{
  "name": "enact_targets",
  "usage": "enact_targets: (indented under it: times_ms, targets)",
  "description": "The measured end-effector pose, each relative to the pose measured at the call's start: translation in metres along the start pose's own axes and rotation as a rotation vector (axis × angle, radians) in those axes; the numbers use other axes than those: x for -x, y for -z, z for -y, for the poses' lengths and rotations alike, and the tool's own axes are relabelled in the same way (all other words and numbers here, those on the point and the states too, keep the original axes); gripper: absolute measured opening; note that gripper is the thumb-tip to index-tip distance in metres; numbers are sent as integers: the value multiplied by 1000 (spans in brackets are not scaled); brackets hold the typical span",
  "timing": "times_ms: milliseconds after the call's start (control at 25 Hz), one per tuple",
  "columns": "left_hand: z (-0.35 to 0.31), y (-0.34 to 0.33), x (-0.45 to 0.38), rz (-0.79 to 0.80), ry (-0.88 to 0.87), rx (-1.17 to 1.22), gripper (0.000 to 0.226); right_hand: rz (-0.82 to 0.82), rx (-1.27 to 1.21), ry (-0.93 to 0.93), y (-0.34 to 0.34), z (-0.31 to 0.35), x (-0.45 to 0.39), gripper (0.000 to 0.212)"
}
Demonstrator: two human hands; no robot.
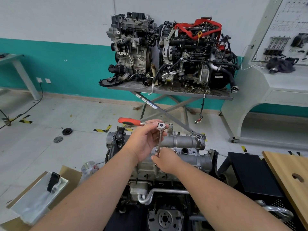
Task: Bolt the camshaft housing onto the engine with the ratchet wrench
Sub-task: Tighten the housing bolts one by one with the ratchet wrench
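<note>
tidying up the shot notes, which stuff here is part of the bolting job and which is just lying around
In use: ratchet wrench, extension bar, camshaft housing, engine, left hand, right hand.

Lying about: two engines on the stand, cardboard box, wooden board, pulley.

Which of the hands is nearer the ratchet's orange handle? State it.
Left. The left hand grips the ratchet head just beside the orange handle; the right hand pinches the extension bar lower down.

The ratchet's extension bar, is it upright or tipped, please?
Upright: the extension bar drops straight from the ratchet head to the right hand.
</note>
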State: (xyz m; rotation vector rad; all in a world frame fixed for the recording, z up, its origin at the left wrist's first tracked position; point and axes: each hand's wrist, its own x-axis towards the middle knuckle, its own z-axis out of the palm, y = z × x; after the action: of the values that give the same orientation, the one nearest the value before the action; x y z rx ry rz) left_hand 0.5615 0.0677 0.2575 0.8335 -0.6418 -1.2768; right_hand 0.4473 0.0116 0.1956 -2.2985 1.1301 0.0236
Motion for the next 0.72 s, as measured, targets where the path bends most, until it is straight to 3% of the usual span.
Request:
enact_targets:
  times_ms: [80, 240, 480, 720]
  targets:
    - [0, -2, -2, -30, -16, -33, 19, 6, -11, 8, 1, 1, 1, 42]
    - [0, -6, -4, -45, -19, -64, 10, 27, -13, 31, 4, 2, 4, 44]
    - [3, -7, -4, -9, -10, 142, 6, 22, 4, 25, 4, 2, -1, 46]
    - [4, -8, -5, 25, -16, 168, 13, 24, -16, 27, 2, -1, -4, 43]
